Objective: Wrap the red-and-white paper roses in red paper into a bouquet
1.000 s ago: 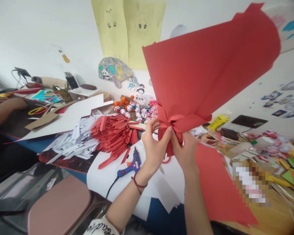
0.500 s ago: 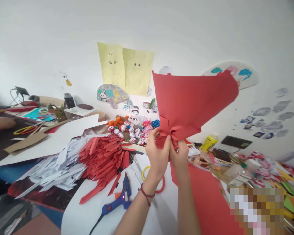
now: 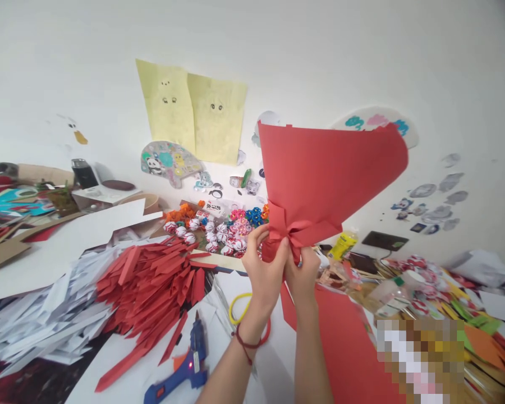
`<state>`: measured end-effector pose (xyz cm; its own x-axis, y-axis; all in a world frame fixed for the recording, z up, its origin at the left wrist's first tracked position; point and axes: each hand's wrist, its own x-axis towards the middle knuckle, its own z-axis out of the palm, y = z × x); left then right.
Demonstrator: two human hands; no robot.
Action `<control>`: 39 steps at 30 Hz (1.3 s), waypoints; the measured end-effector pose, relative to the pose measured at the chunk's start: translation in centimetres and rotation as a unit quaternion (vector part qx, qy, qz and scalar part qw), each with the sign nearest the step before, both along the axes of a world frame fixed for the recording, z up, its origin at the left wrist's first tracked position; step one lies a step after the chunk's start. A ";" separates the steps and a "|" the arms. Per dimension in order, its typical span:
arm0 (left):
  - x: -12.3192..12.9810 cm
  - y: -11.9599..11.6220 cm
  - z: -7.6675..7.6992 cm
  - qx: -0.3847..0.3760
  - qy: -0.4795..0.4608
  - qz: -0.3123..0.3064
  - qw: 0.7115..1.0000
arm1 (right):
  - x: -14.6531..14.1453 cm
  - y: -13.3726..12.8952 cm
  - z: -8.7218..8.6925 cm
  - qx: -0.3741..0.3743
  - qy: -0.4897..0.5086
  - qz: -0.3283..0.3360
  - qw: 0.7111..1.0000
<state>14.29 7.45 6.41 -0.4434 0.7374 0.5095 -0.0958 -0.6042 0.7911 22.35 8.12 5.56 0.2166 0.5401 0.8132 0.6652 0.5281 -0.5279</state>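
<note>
Both hands hold up a red paper bouquet wrapper, a cone that flares wide at the top and is gathered at a narrow waist with a red paper bow. My left hand is closed on the gathered base, its thumb pressed just below the bow. My right hand grips the base from the other side, close against the left. Folds and fingers hide the lower end of the cone. Below the wrists lie scissors with a yellow and red handle, partly covered by my left forearm.
A blue glue gun with a lit red light lies at the lower left. Piles of red paper strips and white paper strips spread beyond it. Paper flowers stand at the back. A red sheet lies at the right.
The view has turned to the right, so the wall and table things sit further left. Both hands keep their grip on the red wrapper, which looks nearly unchanged.
</note>
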 end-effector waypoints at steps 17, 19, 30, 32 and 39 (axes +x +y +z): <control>0.0 0.3 -0.3 0.031 -0.019 -0.006 0.999 | -0.7 -0.3 0.4 -0.055 0.090 0.044 0.993; 0.0 0.3 -0.2 0.036 -0.018 -0.011 0.999 | -0.6 -0.2 0.3 -0.045 0.086 0.044 0.994; -0.4 0.1 0.4 0.064 -0.007 -0.027 0.998 | -0.3 0.5 -0.7 -0.001 0.107 0.052 0.993; -0.5 0.1 0.4 0.070 -0.002 -0.031 0.997 | -0.2 0.6 -0.9 -0.001 0.103 0.044 0.994; -0.6 -0.1 0.6 0.080 0.017 -0.028 0.996 | 0.0 0.4 -0.9 0.002 0.087 0.010 0.996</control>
<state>13.65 7.39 7.04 -0.3842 0.6687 0.6366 -0.1091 -0.7176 0.6879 22.40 8.57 4.67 0.3442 0.5419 0.7667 0.5527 0.5432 -0.6320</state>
